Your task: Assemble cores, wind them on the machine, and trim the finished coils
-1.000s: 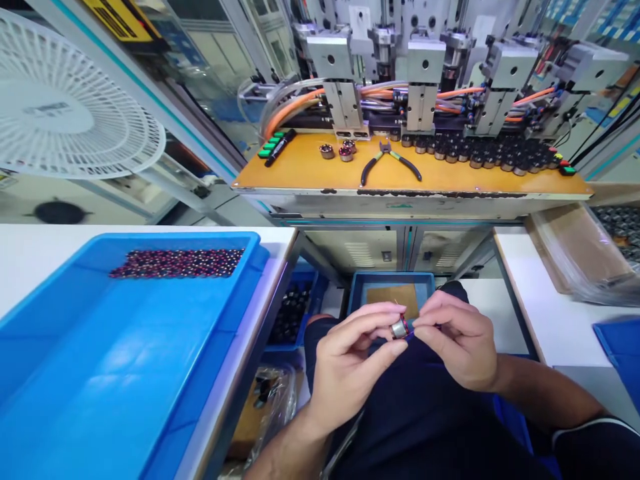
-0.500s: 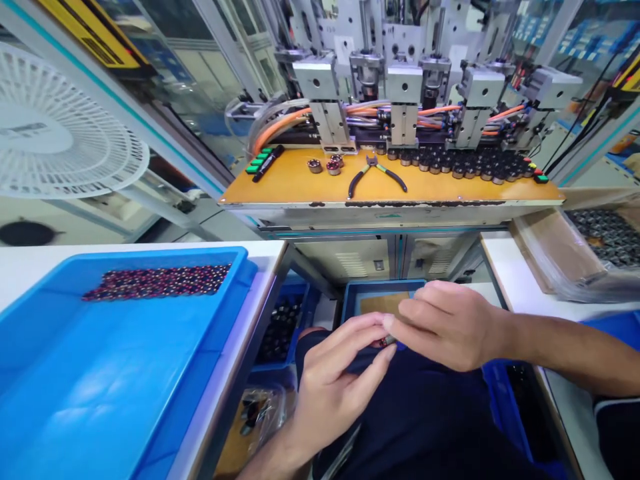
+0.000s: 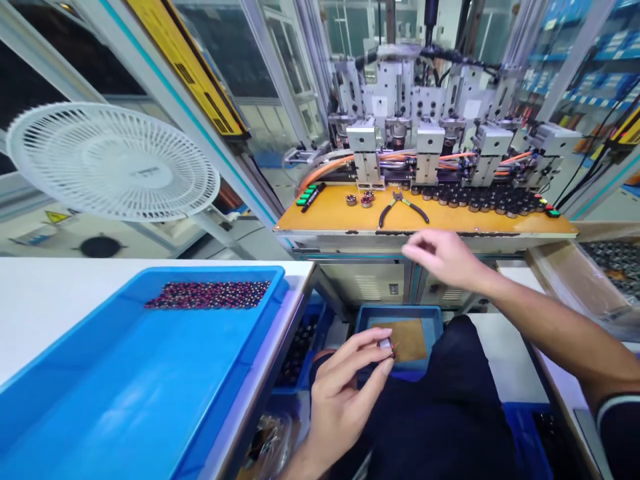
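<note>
My left hand [image 3: 347, 387] is closed, pinching a small motor part [image 3: 386, 345] between thumb and fingertips above my lap. The part has a silvery side and reddish bits, with thin wire ends sticking out; my fingers cover much of it. My right hand [image 3: 445, 259] is apart from it, raised in front of the machine bench's edge, fingers loosely bent and nothing visible in them. Nearest to that hand are pliers [image 3: 400, 207] with black and yellow handles, lying spread on the orange bench top [image 3: 320, 223]. Three similar round parts [image 3: 367, 201] sit left of the pliers.
Several black-topped round parts [image 3: 493, 200] crowd the bench's right side under the machine heads [image 3: 430, 143]. At left, a blue tray [image 3: 150, 373] holds rows of reddish parts. A blue bin [image 3: 367, 313] with cardboard sits below. A white fan [image 3: 120, 163] stands far left.
My right hand has left the small motor part and moved up and forward towards the pliers. My left hand keeps hold of the part. The head view has tilted up.
</note>
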A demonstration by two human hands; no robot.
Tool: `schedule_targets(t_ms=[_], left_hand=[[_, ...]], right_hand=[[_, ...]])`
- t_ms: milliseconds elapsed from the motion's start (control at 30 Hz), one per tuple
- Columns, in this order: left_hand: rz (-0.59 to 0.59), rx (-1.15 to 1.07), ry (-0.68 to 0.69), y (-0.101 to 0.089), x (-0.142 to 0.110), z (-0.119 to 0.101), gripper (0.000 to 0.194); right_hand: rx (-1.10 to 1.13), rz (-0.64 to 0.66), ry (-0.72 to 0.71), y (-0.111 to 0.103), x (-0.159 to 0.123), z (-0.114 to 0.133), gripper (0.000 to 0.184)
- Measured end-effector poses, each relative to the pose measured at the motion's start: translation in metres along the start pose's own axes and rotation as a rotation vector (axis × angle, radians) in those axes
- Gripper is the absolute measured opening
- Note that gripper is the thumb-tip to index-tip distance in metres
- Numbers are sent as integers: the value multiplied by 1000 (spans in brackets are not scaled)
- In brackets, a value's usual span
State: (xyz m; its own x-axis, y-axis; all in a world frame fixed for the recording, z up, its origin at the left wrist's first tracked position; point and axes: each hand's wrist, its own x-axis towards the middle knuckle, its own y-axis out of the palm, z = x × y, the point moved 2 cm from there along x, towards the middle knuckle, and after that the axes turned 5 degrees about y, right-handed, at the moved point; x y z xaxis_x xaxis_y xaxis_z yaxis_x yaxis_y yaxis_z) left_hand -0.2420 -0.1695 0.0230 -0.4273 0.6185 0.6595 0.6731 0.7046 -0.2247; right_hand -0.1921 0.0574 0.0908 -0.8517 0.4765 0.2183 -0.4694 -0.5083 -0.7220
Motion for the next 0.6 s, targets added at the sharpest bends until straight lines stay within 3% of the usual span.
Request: schedule_targets(t_ms=[33, 100, 200, 300, 433, 600], left_hand=[[-23, 8, -8, -1, 0, 1, 22], [-53, 22, -33, -3, -2, 2, 19], [-92, 42, -65, -7, -4, 1, 19], [-143, 57, -63, -14, -8, 1, 21], [-196, 63, -104, -20, -13, 5, 17], [-228, 46, -150, -18, -12, 7, 12]], right_hand=[[-129, -121, 16, 0, 22, -1, 25], [-271, -221, 85, 8, 62, -2, 41], [-387, -176, 280, 28, 102, 0, 75], [-485, -45, 455, 33, 116, 3, 85], [-514, 112, 389, 9, 117, -3, 65], [-727, 184, 101, -20, 91, -30, 48]])
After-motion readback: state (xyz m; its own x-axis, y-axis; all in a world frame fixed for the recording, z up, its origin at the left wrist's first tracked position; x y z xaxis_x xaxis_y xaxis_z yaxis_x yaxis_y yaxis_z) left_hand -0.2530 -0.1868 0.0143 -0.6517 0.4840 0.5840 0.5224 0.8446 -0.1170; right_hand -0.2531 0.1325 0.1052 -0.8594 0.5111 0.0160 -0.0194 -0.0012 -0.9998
